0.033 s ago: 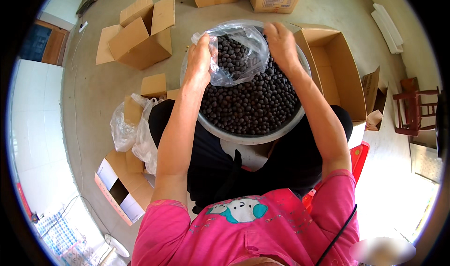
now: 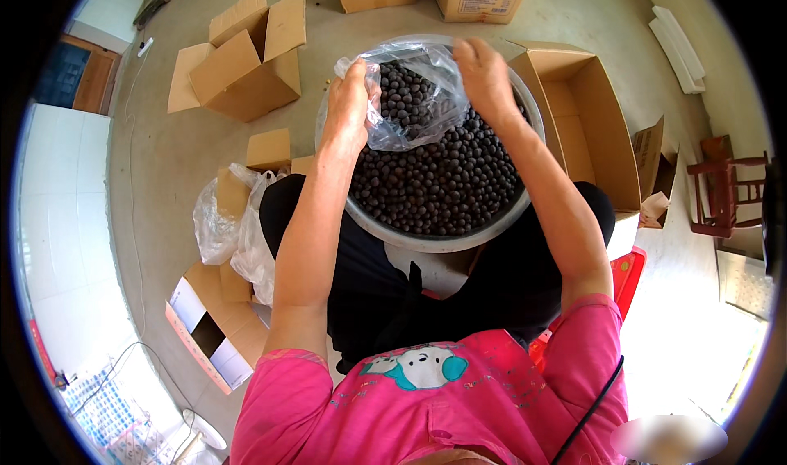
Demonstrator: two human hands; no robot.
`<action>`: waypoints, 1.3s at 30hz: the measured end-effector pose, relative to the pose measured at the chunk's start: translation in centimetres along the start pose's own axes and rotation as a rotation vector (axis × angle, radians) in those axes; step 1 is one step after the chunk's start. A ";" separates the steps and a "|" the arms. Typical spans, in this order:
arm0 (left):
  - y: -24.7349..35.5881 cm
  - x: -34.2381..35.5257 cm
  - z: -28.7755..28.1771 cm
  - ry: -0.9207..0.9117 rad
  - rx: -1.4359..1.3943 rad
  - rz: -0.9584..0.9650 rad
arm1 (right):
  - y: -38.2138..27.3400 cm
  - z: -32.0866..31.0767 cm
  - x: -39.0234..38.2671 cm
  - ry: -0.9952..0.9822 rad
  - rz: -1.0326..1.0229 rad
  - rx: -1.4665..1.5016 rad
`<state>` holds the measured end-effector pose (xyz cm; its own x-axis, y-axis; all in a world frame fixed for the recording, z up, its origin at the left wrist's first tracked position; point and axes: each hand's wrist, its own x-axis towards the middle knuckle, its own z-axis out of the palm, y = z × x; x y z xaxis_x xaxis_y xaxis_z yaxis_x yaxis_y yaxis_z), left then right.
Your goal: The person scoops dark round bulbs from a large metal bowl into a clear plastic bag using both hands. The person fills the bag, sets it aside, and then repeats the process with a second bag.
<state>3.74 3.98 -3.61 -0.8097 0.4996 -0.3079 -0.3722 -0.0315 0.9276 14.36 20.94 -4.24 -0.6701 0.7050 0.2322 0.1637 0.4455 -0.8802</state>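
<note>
A wide grey basin full of small, round, dark fruits or nuts sits in front of me, between my knees. On top of the pile lies a clear plastic bag, its mouth held wide, with more of the dark balls showing through and inside it. My left hand is closed on the bag's left edge, the gathered film showing by the fingers. At the opposite edge, my right hand has curled fingers on the film; the fingertips are partly hidden.
Open cardboard boxes surround me: one upper left, a long one right beside the basin, one lower left, others at the back. Crumpled plastic bags lie left of my knee. A wooden chair stands far right.
My right hand has shifted slightly to the left, drawing in toward the bag. My left hand and the basin look the same.
</note>
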 end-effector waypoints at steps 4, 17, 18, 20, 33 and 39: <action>-0.2 0.1 -0.1 -0.006 -0.005 0.004 | -0.9 3.9 -0.7 -0.090 -0.040 -0.039; -0.7 0.5 -1.1 -0.007 -0.009 -0.004 | -0.2 6.5 -1.7 -0.249 -0.113 0.087; -0.6 0.4 -1.0 -0.002 -0.006 0.003 | -0.4 5.9 -1.9 -0.224 -0.138 0.098; -0.5 0.4 -0.7 0.014 -0.006 0.008 | 0.0 5.0 -1.8 -0.140 -0.188 0.097; 0.2 -0.2 0.2 0.014 0.001 -0.013 | 8.5 -0.8 -4.2 -0.098 -0.209 -0.645; -0.4 0.2 0.5 -0.006 -0.006 -0.018 | 6.6 0.0 -6.9 -0.204 -0.223 -0.584</action>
<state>3.96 4.52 -3.90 -0.8002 0.5054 -0.3227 -0.3890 -0.0279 0.9208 20.11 19.01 -11.66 -0.8479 0.4678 0.2495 0.3325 0.8357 -0.4371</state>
